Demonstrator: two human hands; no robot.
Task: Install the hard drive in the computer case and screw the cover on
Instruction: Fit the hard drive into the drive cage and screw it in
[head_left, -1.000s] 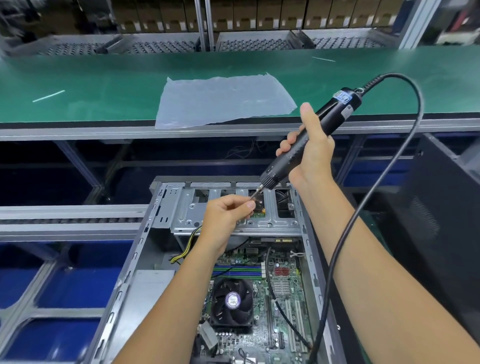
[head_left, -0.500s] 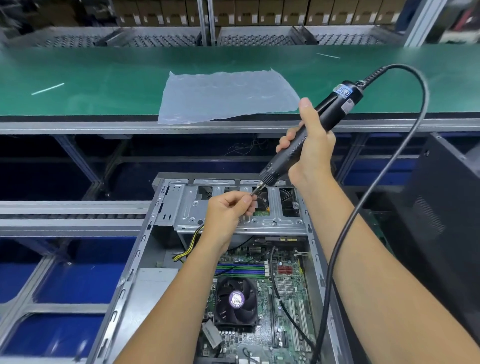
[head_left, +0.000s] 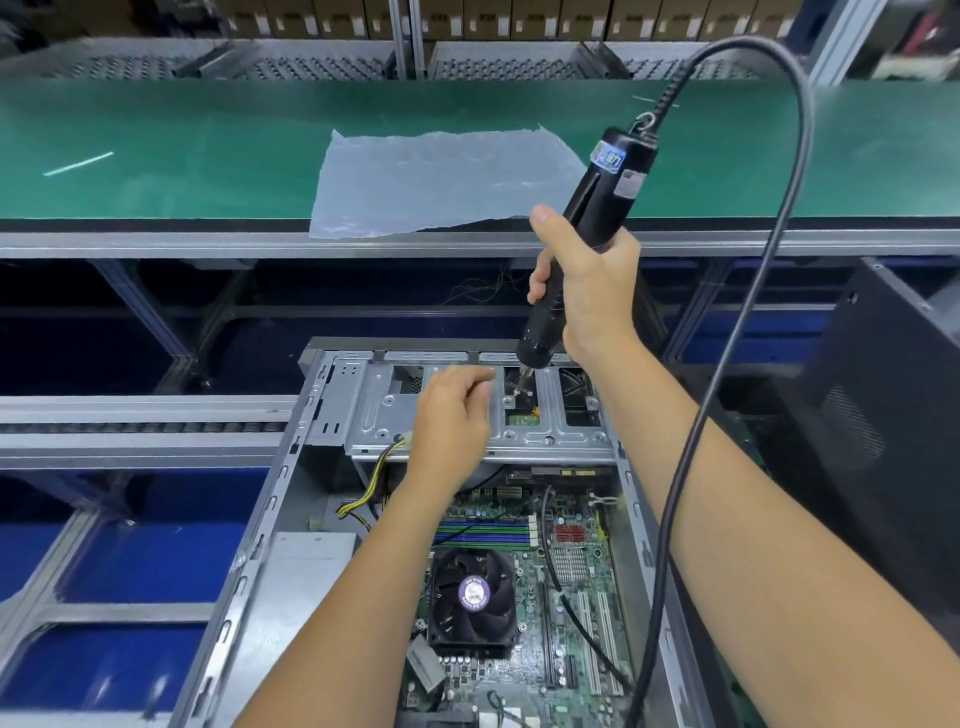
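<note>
One electric screwdriver (head_left: 589, 244) in right hand (head_left: 592, 291), bit on drive cage (head_left: 467, 410); left hand (head_left: 452, 410) beside.

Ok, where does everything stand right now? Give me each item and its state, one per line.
Computer case: open, side cover off.
Drive cage: seated in the top of the case.
Electric screwdriver: steeply tilted, bit down in a cage opening.
Right hand: grips the screwdriver body.
Left hand: fingers curled loosely, beside the bit, over the cage.
CPU fan: mounted on the board, blades look still.
Plastic sheet: flat on the green belt.
Black panel: at the right, off the case.
</note>
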